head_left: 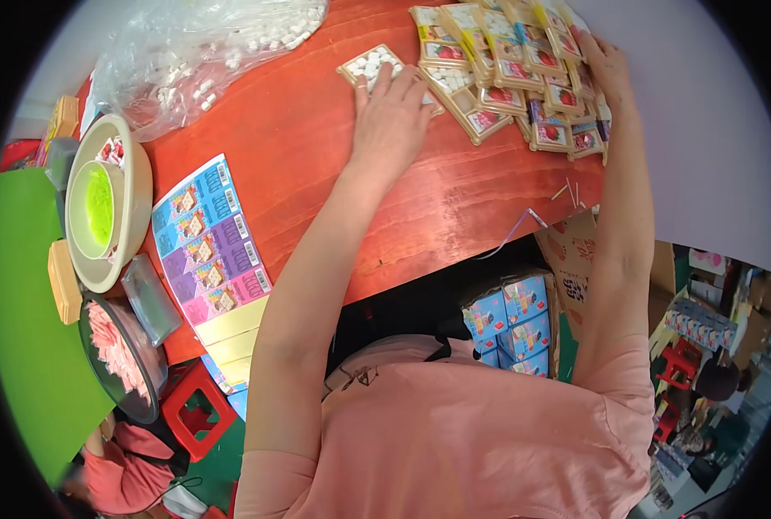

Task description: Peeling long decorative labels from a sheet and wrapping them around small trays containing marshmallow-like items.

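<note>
My left hand point(390, 117) lies with fingers spread over a small tan tray point(351, 73) filled with white cube-shaped pieces point(373, 64). Beside it, another tray point(448, 80) holds white pieces and a compartment with a strawberry-picture label. At the far right, my right hand point(608, 73) reaches along the outer side of a heap of similar labelled trays point(515, 65). Its fingers are stretched toward the packs at the heap's edge, and their tips are partly hidden. Neither hand is seen lifting anything.
A clear bag of white pieces point(221, 65) lies far left. Below it are a cream basin point(143, 186) with a green-filled bowl point(100, 208), printed card sheets point(208, 229), a clear box point(152, 298) and a bowl of pink pieces point(117, 346). Blue boxes point(524, 316) stand under the red table point(299, 130).
</note>
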A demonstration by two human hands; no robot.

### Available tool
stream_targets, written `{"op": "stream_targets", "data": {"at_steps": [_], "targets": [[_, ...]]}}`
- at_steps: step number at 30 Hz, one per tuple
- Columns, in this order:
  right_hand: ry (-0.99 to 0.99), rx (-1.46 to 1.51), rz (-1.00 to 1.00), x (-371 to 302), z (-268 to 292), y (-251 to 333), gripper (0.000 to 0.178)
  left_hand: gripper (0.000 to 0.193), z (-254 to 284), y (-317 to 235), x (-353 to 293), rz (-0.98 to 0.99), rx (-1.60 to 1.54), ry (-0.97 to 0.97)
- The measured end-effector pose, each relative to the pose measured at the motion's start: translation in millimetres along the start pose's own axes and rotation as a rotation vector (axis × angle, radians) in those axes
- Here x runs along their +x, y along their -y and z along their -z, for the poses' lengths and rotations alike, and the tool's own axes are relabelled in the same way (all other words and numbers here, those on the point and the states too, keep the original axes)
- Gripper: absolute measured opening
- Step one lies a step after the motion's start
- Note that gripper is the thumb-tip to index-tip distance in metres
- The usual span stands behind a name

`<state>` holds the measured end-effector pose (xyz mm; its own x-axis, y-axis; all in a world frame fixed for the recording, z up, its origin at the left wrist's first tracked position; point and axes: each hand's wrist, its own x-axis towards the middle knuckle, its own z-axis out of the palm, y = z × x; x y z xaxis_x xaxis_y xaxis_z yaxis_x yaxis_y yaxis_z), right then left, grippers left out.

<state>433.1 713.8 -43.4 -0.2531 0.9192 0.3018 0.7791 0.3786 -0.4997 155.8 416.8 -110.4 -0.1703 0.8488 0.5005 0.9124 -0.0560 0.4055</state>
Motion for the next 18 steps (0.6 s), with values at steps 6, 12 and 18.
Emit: {"op": "stream_targets", "data": {"at_steps": [6, 12, 18], "targets": [[-0.384, 0.01, 0.529, -100.8, 0.1, 94.3, 0.023, 0.034, 49.3, -8.0, -62.9, 0.023, 0.014, 0.131], [0.037, -0.131, 0.526, -232.4, -58.8, 142.0, 0.027, 0.035, 85.8, -33.4, -119.4, 0.028, 0.047, 0.199], [0.02, -0.182, 0.478, -285.5, -65.6, 171.7, 0.036, 0.034, 101.9, -42.2, -143.6, 0.088, 0.015, 0.167]]}}
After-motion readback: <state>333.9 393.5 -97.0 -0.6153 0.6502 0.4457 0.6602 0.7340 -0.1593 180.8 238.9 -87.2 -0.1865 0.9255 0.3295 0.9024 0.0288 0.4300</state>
